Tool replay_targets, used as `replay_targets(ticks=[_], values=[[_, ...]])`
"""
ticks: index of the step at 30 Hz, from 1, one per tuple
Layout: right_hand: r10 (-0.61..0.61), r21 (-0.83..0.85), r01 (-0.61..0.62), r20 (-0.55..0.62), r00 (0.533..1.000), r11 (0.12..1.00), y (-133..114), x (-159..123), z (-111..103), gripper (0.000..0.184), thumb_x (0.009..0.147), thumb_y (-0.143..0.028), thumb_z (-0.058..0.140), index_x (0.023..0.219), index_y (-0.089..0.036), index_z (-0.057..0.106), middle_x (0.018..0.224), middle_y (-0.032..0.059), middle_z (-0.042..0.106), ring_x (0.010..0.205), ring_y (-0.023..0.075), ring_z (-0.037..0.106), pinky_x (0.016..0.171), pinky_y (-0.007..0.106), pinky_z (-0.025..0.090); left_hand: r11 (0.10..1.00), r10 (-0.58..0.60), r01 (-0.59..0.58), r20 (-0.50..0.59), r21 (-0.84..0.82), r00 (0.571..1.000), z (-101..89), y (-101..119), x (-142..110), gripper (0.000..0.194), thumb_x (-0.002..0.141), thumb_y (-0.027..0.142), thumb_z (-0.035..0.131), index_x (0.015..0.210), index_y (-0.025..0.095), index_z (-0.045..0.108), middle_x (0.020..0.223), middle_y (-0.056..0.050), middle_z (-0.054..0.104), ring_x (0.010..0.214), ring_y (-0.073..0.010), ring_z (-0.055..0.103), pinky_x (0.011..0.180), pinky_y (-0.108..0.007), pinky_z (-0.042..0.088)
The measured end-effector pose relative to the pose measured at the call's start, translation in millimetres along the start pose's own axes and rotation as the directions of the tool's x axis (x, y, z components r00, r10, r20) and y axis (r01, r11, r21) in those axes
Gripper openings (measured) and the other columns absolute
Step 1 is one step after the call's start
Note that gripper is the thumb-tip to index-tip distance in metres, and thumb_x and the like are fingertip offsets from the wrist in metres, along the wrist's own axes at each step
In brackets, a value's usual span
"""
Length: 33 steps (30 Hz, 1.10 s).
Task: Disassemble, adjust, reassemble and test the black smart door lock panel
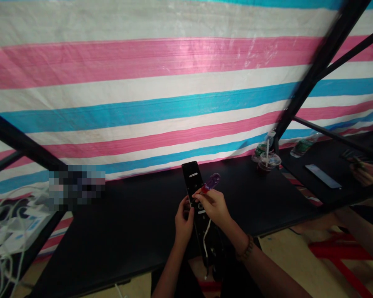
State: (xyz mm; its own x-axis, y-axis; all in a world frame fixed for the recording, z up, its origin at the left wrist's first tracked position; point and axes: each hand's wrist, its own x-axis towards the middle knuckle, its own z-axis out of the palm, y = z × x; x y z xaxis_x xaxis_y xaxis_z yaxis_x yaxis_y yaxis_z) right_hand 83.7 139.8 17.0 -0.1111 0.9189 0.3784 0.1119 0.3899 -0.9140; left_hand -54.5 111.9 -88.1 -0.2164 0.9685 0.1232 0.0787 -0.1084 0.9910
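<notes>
A long, narrow black device [192,170] with white labels lies tilted across the front edge of the black table, its near end towards my lap. My left hand [184,219] grips its left edge, thumb and fingers curled round the side. In my right hand [216,206] is a screwdriver [211,181] with a translucent purple and red handle, pinched low over the device's middle; its tip is hidden by my fingers. A white cable [205,238] runs down along the device's lower part. What the device is, I cannot tell.
The black table [136,223] stands against a striped tarp [161,107]. At the back right are a drink cup [269,160] with a straw and a bottle [260,151]. White cables and boxes [21,231] crowd the left. Another person's hand [365,173] and a phone [323,176] are right.
</notes>
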Motion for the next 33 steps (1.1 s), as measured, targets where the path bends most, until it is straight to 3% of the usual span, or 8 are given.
replay_targets(ticks=[9, 17, 26, 33], values=[[-0.204, -0.132, 0.210, 0.054, 0.977, 0.969, -5.5, 0.5, 1.2, 0.017, 0.093, -0.023, 0.058, 0.082, -0.020, 0.071, 0.077, 0.0042, 0.071, 0.073, 0.0167, 0.067, 0.070, 0.026, 0.053, 0.999, -0.005, 0.004, 0.022, 0.032, 1.000, -0.3, 1.6, -2.8, 0.056, 0.089, 0.043, 0.060, 0.138, 0.019, 0.048, 0.089, -0.002, 0.068, 0.078, -0.0164, 0.063, 0.075, -0.030, 0.049], [-0.121, -0.034, 0.121, 0.009, 0.993, 0.992, -7.3, 0.1, -1.7, 0.013, 0.092, -0.023, 0.061, 0.088, -0.020, 0.073, 0.084, 0.0048, 0.072, 0.074, 0.0170, 0.069, 0.070, 0.026, 0.055, 1.000, 0.028, -0.028, -0.017, 0.015, 0.999, 0.7, 2.8, -2.8, 0.053, 0.087, 0.044, 0.062, 0.134, 0.021, 0.052, 0.106, -0.007, 0.067, 0.083, -0.0173, 0.064, 0.078, -0.032, 0.052], [-0.180, -0.113, 0.182, 0.026, 0.983, 0.977, -2.0, -1.4, 0.4, 0.015, 0.092, -0.022, 0.059, 0.086, -0.020, 0.072, 0.082, 0.0042, 0.072, 0.073, 0.0165, 0.068, 0.070, 0.026, 0.055, 0.998, 0.038, -0.040, 0.027, 0.048, 0.999, 0.5, -0.1, -2.7, 0.052, 0.090, 0.041, 0.060, 0.137, 0.021, 0.047, 0.107, -0.006, 0.068, 0.088, -0.0180, 0.066, 0.080, -0.032, 0.052], [-0.190, -0.118, 0.204, 0.121, 0.974, 0.972, -5.2, -1.9, -1.3, 0.014, 0.092, -0.019, 0.058, 0.088, -0.020, 0.072, 0.085, 0.0051, 0.073, 0.076, 0.0168, 0.069, 0.072, 0.026, 0.055, 0.997, 0.031, -0.034, 0.041, 0.076, 0.999, -1.2, 1.4, -3.1, 0.051, 0.091, 0.041, 0.058, 0.137, 0.021, 0.046, 0.103, -0.005, 0.070, 0.088, -0.0184, 0.067, 0.081, -0.033, 0.052]])
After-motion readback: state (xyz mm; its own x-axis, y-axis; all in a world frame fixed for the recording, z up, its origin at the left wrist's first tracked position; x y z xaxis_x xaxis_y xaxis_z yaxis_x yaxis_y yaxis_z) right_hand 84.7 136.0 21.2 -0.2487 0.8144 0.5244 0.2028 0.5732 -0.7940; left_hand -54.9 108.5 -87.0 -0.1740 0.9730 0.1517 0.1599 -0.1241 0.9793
